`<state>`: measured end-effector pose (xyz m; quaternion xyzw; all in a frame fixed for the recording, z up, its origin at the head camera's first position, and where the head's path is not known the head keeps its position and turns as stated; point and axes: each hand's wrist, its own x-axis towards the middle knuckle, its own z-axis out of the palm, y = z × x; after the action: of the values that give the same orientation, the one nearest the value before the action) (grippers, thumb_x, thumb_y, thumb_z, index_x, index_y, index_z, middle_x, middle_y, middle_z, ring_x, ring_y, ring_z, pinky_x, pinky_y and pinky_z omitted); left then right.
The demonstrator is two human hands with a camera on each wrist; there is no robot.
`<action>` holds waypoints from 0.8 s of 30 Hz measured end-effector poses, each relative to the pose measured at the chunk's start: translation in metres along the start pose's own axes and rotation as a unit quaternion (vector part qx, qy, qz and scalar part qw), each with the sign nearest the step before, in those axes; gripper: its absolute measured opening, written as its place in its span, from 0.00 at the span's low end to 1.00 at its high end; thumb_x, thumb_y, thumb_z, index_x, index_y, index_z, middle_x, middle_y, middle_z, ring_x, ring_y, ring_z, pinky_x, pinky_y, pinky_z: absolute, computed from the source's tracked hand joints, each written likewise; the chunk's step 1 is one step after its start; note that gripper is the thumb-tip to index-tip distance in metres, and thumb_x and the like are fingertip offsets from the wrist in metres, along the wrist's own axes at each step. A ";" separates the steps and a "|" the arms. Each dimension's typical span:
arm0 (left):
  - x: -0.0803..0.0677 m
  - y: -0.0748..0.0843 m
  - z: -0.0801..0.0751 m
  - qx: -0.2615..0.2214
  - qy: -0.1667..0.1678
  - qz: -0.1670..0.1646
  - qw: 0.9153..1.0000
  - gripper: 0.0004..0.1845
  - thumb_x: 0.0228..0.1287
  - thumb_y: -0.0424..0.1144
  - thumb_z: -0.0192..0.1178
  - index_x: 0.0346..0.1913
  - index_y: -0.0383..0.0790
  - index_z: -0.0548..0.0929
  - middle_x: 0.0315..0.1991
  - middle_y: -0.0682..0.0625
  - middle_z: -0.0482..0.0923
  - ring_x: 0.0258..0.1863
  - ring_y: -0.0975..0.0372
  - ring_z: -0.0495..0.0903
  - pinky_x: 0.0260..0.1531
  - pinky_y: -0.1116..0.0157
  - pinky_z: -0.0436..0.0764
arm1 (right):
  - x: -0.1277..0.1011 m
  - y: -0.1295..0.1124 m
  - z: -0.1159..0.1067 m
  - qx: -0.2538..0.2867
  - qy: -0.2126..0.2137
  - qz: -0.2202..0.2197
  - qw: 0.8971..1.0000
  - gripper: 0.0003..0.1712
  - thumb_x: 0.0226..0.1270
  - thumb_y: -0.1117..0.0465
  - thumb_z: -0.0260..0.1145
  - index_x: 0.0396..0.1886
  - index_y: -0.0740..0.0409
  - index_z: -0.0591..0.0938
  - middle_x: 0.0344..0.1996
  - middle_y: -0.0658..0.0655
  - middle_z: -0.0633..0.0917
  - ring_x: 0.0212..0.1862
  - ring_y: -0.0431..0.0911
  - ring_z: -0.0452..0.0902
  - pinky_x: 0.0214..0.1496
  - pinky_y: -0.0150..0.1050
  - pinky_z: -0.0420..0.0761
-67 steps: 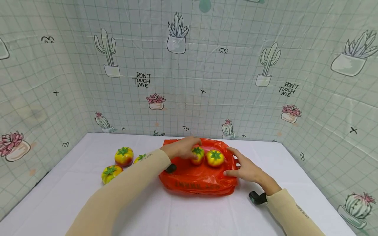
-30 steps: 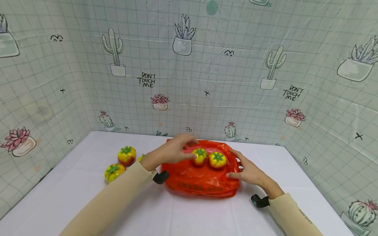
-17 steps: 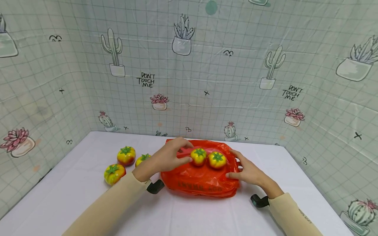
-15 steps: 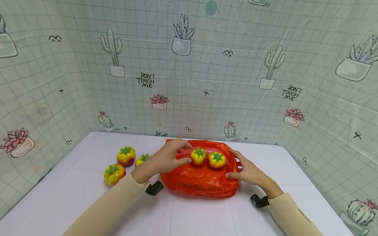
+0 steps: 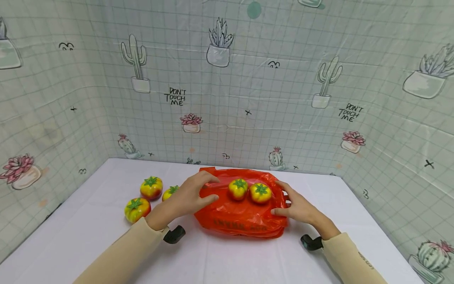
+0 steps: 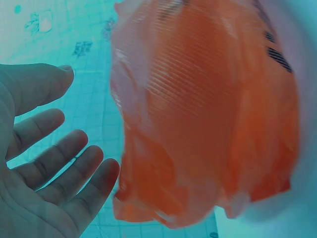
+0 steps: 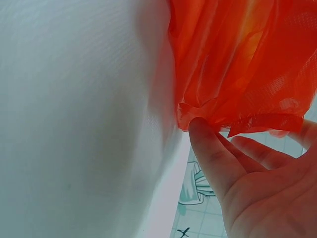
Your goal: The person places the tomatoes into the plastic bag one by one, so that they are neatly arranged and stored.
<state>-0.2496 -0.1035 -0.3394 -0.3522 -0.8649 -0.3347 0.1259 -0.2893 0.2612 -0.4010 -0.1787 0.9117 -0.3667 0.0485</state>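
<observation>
A red plastic bag (image 5: 234,221) lies on the white table with its mouth spread open. Two yellow-and-red tomatoes, a left one (image 5: 238,189) and a right one (image 5: 260,193), sit side by side in its mouth, green leaves up. My left hand (image 5: 188,195) hovers at the bag's left side, thumb and fingers apart and nothing between them; the left wrist view shows the bare palm beside the bag. At the right side, my right hand (image 5: 299,205) holds the bag's edge, thumb in front and fingers behind; in the right wrist view the thumb tip meets the red plastic.
Three more tomatoes stand on the table (image 5: 230,260) to the left: a back one (image 5: 151,187), a front one (image 5: 137,210) and one (image 5: 170,192) partly hidden by my left hand. Behind the table hangs a grid-patterned curtain (image 5: 227,90) printed with cacti.
My left hand has let go of the left tomato in the bag and drawn back to the left. My right hand stays at the bag's right edge.
</observation>
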 end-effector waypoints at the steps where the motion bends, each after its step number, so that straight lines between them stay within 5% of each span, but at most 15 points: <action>1: -0.002 -0.001 -0.001 0.001 0.000 -0.003 1.000 0.18 0.59 0.37 0.66 0.52 0.40 0.77 0.47 0.49 0.76 0.47 0.55 0.76 0.48 0.56 0.78 | 0.000 0.000 0.000 0.000 0.000 0.000 1.000 0.54 0.51 0.47 0.73 0.74 0.48 0.54 0.66 0.60 0.66 0.61 0.58 0.69 0.57 0.50 0.76; 13: -0.022 -0.016 -0.008 0.008 0.023 -0.007 1.000 0.18 0.57 0.37 0.69 0.50 0.42 0.78 0.47 0.49 0.77 0.46 0.57 0.76 0.45 0.56 0.80 | -0.001 -0.001 0.001 -0.005 0.001 -0.003 1.000 0.54 0.51 0.46 0.73 0.74 0.49 0.54 0.67 0.60 0.65 0.61 0.58 0.69 0.57 0.50 0.76; 24: -0.042 -0.024 -0.025 0.047 0.025 -0.067 0.996 0.19 0.56 0.36 0.69 0.51 0.41 0.79 0.48 0.51 0.77 0.43 0.58 0.76 0.45 0.57 0.80 | 0.001 0.000 0.000 -0.010 0.001 0.002 1.000 0.55 0.51 0.46 0.73 0.74 0.48 0.54 0.67 0.60 0.65 0.61 0.58 0.69 0.56 0.50 0.76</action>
<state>-0.2366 -0.1550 -0.3518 -0.2782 -0.8979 -0.3104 0.1412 -0.2902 0.2612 -0.4010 -0.1771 0.9156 -0.3580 0.0468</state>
